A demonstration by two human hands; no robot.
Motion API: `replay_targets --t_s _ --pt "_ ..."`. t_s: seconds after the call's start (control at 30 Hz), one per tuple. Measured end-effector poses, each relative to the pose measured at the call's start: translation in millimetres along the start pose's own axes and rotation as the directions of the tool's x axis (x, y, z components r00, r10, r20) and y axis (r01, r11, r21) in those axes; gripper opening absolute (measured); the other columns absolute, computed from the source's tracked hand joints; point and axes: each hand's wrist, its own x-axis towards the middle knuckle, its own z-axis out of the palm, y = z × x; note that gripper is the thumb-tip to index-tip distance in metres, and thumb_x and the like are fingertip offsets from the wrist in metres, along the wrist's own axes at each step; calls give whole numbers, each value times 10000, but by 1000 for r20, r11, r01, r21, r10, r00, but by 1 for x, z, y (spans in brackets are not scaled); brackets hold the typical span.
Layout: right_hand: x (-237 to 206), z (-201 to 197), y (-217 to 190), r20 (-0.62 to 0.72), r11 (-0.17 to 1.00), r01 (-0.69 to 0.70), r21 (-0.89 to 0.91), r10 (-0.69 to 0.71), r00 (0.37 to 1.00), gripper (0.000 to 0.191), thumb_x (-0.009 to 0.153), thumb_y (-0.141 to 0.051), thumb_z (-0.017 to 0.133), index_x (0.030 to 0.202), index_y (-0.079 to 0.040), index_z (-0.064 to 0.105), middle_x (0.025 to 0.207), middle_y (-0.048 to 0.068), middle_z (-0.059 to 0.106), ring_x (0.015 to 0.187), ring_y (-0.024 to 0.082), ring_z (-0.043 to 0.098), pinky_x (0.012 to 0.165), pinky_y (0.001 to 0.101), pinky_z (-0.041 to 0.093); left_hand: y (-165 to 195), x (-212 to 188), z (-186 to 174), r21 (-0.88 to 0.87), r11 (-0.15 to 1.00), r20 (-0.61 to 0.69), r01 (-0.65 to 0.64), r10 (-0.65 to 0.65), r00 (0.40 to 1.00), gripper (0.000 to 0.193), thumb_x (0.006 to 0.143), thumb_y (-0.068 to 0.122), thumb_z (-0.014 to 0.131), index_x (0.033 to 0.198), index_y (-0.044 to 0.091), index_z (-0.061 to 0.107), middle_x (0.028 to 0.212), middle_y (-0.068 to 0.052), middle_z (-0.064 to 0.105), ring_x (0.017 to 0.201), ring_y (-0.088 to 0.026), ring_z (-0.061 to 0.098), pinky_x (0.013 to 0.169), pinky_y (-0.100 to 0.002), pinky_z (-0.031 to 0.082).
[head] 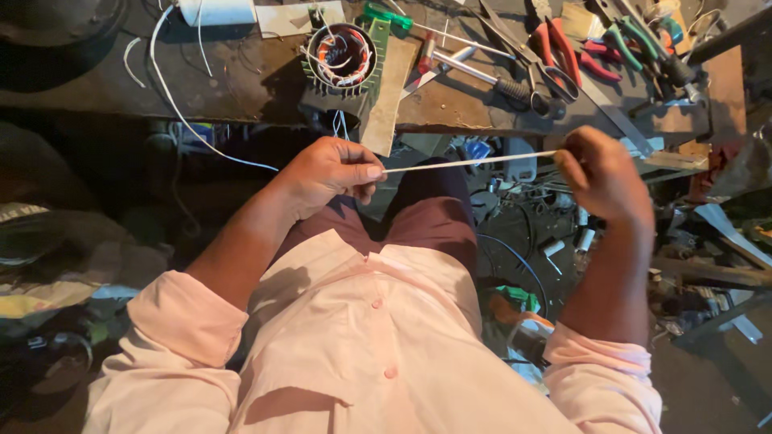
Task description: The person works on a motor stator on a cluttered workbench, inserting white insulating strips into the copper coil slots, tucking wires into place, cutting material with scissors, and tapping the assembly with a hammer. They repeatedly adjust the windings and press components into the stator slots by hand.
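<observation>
Pink shirt (354, 337) below; white strip (466, 163) stretched between left hand (330, 173) and right hand (603, 173) grips.

A dark, worn workbench (241, 88) runs from ten to two o'clock. Below it, a dim floor (700, 386) at four o'clock is littered with scraps. Light is low and warm.
</observation>
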Motion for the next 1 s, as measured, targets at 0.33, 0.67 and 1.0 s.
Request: replay_targets --t_s 0.33,0.67,1.0 --pt "-21 122 -118 89 564 83 821 -270 959 445 922 47 692 1347 35 561 1328 110 610 1261 196 622 1097 325 518 -18 16 30 105 994 72 -9 2 997 154 933 123 692 950 -13 762 751 -60 721 631 -104 666 592 -261 547" --pt "-14 158 -121 -90 803 239 546 -227 970 197 861 135 741 1017 14 737 928 59 659 834 117 648 723 230 514 -26 -13 11 -239 950 85 203 -188 979 294 971 267 614 1077 26 744 885 -52 769 702 -93 706 590 -239 530" --pt "-19 157 -123 -47 769 152 620 -157 986 226 842 177 644 993 19 703 973 89 640 870 129 661 718 233 520 -40 -25 22 52 998 -78 23 -19 997 199 909 173 747 955 -16 788 753 -53 712 623 -74 586 546 -247 451"
